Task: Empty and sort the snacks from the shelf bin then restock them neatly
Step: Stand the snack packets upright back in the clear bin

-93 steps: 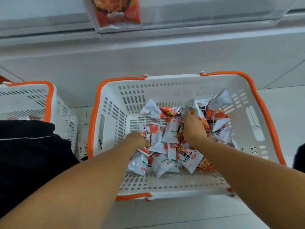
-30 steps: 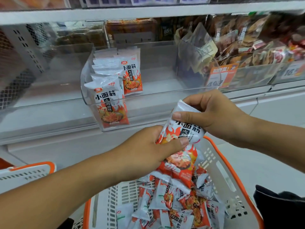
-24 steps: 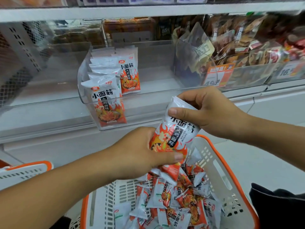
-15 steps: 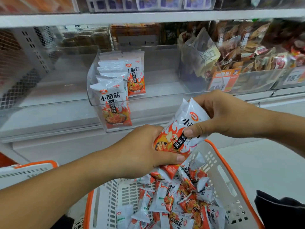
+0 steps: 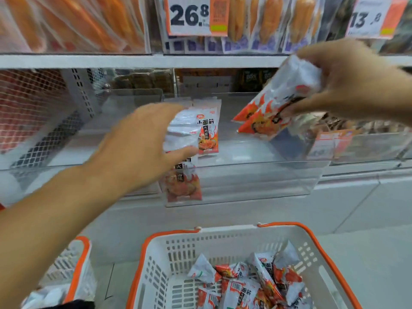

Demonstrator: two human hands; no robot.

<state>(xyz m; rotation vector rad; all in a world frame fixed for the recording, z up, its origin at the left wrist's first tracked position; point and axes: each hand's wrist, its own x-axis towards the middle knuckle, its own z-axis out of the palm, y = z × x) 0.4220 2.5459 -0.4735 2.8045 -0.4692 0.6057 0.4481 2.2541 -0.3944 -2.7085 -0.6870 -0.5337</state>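
— Hands?
— Left hand (image 5: 142,143) spread, thumb under the upright packets (image 5: 191,130) in the clear bin (image 5: 256,184).
— Right?
— Right hand (image 5: 347,83) grips tilted packs (image 5: 276,108) above the bin's bare right half; basket (image 5: 169,253) below.

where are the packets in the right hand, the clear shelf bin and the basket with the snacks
packets in the right hand (image 5: 274,108), head view, printed front
clear shelf bin (image 5: 256,186), head view, front wall
basket (image 5: 223,238), head view, far rim
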